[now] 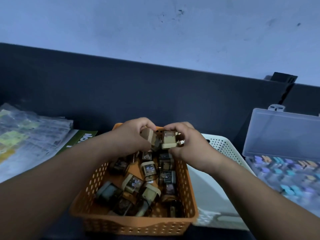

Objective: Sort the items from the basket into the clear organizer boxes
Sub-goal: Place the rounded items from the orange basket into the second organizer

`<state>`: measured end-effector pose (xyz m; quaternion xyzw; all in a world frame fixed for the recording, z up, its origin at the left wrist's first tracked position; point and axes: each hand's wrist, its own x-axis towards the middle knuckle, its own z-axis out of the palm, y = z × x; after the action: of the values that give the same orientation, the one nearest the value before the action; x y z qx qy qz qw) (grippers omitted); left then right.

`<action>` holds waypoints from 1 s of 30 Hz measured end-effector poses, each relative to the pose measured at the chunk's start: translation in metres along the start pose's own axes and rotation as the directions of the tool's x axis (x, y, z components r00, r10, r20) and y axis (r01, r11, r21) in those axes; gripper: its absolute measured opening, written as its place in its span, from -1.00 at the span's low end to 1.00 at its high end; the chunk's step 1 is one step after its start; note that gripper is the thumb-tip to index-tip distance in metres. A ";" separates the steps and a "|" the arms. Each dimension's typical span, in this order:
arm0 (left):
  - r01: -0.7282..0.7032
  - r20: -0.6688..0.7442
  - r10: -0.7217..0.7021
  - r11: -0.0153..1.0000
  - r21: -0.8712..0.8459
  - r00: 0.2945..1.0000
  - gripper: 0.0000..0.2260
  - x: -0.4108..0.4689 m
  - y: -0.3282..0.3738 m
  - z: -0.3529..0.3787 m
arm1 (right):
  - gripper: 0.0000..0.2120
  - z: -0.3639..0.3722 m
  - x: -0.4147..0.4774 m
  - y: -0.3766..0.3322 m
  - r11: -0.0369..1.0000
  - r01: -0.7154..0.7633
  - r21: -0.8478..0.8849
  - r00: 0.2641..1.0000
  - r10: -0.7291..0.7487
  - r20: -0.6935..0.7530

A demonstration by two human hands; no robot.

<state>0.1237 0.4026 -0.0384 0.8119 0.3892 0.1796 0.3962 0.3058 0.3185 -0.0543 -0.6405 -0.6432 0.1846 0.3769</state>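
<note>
Head camera, looking down: both our hands met over the far end of the orange basket (pixel 138 222), each gripping one small block. Our left hand (pixel 131 137) curled fingers and thumb round a tan block (pixel 148 135), which sat tilted, its top leaning toward the far left. Our right hand (pixel 190 146) pinched a cream-framed block (pixel 169 140) between fingers above and thumb below. That block stood roughly upright, its wider foot lowest and running left to right. The two blocks were just beside each other; we could not tell whether they touched. Beneath them the basket, its long axis running away from us, held a jumble of similar small blocks (pixel 147 168) lying at every angle, some cream-framed, some dark. A white perforated basket (pixel 223 146) stood just beside the orange one on the right, between it and the clear organizer box (pixel 285 134). The box's lid stood raised over rows of blurred blue, purple and orange pieces (pixel 284 172). At left a stack of clear plastic packets (pixel 26 129) lay partly over a green booklet (pixel 83 138). A dark panel (pixel 121 87) closed off the back.
</note>
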 end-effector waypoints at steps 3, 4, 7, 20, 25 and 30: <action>-0.085 -0.026 0.084 0.996 -0.024 0.996 -0.59 -0.007 0.021 0.010 | -0.44 -0.015 -0.013 0.000 0.998 0.014 0.067 0.999 -0.011 -0.049; -0.120 -0.050 0.119 0.993 -0.022 0.992 -0.57 -0.008 0.031 0.017 | -0.44 -0.023 -0.021 0.002 0.995 0.012 0.097 0.997 -0.004 -0.076; -0.220 -0.117 0.215 0.975 -0.035 0.970 -0.53 -0.012 0.062 0.043 | -0.51 -0.054 -0.050 0.008 0.992 -0.022 0.125 0.990 0.040 -0.138; -0.522 -0.003 0.522 0.853 -0.002 0.853 -0.60 -0.035 0.239 0.266 | -0.54 -0.236 -0.252 0.091 0.854 -0.153 0.498 0.952 0.262 -0.157; -0.535 0.092 0.544 0.838 -0.107 0.834 -0.60 -0.039 0.294 0.346 | -0.83 -0.291 -0.322 0.129 0.828 -0.203 0.523 0.918 0.346 -0.191; -0.495 0.196 0.530 0.845 -0.202 0.825 -0.61 -0.031 0.343 0.412 | -0.75 -0.335 -0.368 0.165 0.793 -0.228 0.565 0.877 0.419 -0.235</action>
<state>0.5191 0.0394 -0.0258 0.8721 0.0907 0.2054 0.4348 0.6214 -0.0999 -0.0477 -0.6385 -0.3703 0.2981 0.6052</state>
